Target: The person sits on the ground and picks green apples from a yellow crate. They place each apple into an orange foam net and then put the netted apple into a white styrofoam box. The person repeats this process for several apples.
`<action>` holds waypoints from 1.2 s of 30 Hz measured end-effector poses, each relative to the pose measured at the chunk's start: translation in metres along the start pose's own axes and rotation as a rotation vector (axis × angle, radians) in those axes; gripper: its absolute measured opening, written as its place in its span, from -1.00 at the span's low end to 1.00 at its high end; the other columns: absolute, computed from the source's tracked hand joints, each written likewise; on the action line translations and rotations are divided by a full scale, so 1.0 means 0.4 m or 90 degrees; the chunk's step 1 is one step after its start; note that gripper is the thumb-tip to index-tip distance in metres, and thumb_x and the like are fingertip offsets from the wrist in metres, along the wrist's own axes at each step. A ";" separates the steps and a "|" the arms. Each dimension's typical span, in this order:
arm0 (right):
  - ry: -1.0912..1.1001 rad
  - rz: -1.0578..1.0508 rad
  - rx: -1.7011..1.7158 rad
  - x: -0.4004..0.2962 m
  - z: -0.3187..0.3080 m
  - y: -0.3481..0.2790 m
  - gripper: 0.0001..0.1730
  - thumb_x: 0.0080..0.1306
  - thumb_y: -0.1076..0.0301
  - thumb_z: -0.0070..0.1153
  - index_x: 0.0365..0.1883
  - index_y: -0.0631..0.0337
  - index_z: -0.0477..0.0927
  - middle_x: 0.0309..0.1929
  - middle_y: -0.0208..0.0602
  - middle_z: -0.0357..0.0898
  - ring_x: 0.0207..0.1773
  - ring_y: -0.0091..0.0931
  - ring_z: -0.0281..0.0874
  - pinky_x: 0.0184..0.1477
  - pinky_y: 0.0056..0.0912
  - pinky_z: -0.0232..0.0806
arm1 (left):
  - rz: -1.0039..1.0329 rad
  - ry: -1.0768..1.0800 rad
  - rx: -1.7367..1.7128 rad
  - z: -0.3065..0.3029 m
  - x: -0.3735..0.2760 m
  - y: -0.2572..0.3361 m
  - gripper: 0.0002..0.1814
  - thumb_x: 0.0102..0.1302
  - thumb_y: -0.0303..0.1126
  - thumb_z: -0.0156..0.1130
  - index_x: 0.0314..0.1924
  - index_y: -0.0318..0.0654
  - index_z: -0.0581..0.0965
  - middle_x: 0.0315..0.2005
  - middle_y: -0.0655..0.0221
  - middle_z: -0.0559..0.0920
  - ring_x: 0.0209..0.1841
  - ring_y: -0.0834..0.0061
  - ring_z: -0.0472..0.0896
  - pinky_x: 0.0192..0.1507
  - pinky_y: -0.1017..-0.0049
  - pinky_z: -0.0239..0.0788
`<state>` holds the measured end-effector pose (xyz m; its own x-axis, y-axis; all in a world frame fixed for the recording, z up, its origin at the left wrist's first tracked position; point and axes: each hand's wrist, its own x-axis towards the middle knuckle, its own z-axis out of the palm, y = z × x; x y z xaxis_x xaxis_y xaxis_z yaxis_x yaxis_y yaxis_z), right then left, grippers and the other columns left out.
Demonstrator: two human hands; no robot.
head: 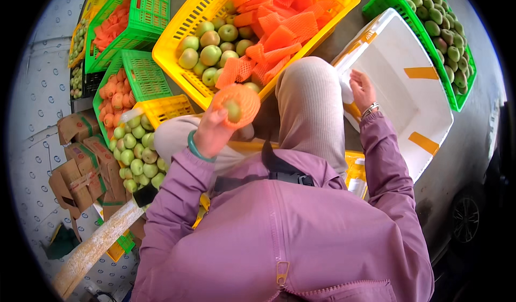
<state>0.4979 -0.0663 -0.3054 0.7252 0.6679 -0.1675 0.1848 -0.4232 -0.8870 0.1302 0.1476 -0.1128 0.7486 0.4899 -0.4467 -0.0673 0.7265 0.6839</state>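
Observation:
My left hand (pixel 213 130) grips a green fruit (pixel 232 111), likely an apple, in an orange foam net sleeve (pixel 248 102); part of the fruit shows through the sleeve's opening. Just beyond is a yellow plastic crate (pixel 171 56) of green and reddish apples (pixel 211 55) and a heap of orange foam net sleeves (pixel 282 28). My right hand (pixel 363 90) is over the near side of a white foam box (pixel 403 104) with strips of tan tape. Its fingers are loosely bent, and nothing shows in them.
At right, a green crate (pixel 459 98) holds green fruit. Leftward stand a green crate (pixel 149 76) with sleeved fruit, a yellow crate (pixel 167 110) beside loose green apples (pixel 137 153), and another green crate (pixel 151 16) with sleeves. Cardboard boxes (pixel 82 173) lie beyond a pale pole (pixel 100 241).

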 end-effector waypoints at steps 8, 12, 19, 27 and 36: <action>-0.227 -0.437 0.062 -0.299 -0.079 -0.639 0.22 0.02 0.01 0.54 0.51 0.30 0.11 0.45 0.14 0.17 0.43 -0.07 0.24 0.34 -0.08 0.24 | -0.043 -0.179 0.002 0.302 0.026 -0.002 -0.32 0.37 -0.33 0.20 0.42 -0.32 0.21 0.22 0.23 0.45 0.26 0.39 0.46 0.32 0.33 0.31; -0.158 -0.449 0.011 -0.340 -0.043 -0.635 0.06 -0.06 0.26 0.55 0.40 0.21 0.26 0.32 0.09 0.31 0.31 -0.03 0.39 0.25 -0.10 0.35 | -0.112 -0.187 0.055 0.342 0.007 -0.042 -0.25 0.41 -0.29 0.24 0.47 -0.29 0.12 0.20 0.30 0.42 0.26 0.46 0.44 0.25 0.43 0.36; -0.061 -0.115 0.354 -0.215 -0.114 -0.459 -0.17 0.11 0.46 0.34 0.32 0.29 0.20 0.12 -0.15 0.49 0.16 -0.34 0.55 0.22 -0.29 0.42 | -0.038 -0.123 0.444 0.233 -0.031 -0.060 -0.19 0.36 -0.22 0.32 0.48 -0.25 0.13 0.25 0.19 0.43 0.28 0.34 0.45 0.28 0.30 0.32; -0.094 0.425 0.057 0.093 -0.161 0.063 -0.16 0.03 -0.04 0.50 0.16 0.19 0.42 -0.13 -0.24 0.63 -0.13 -0.45 0.66 -0.29 -0.23 0.54 | 0.089 0.141 0.978 -0.151 -0.109 -0.079 -0.50 0.23 -0.31 0.35 0.16 -0.30 0.50 0.04 0.07 0.55 0.17 0.06 0.49 0.24 0.26 0.32; -0.244 0.190 -0.312 0.196 0.000 0.399 -0.19 0.13 0.03 0.40 0.19 0.44 0.46 -0.02 -0.08 0.66 0.02 -0.28 0.64 0.02 -0.34 0.49 | 0.182 0.110 1.040 -0.148 -0.130 0.017 -0.57 0.22 -0.36 0.32 0.08 -0.30 0.52 -0.04 0.13 0.55 0.07 0.05 0.49 0.12 0.22 0.37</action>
<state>0.5845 -0.0816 -0.4602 0.5222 0.6111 -0.5948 0.3578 -0.7901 -0.4977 0.0518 0.1555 -0.1189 0.7502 0.6342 -0.1870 0.6171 -0.5700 0.5425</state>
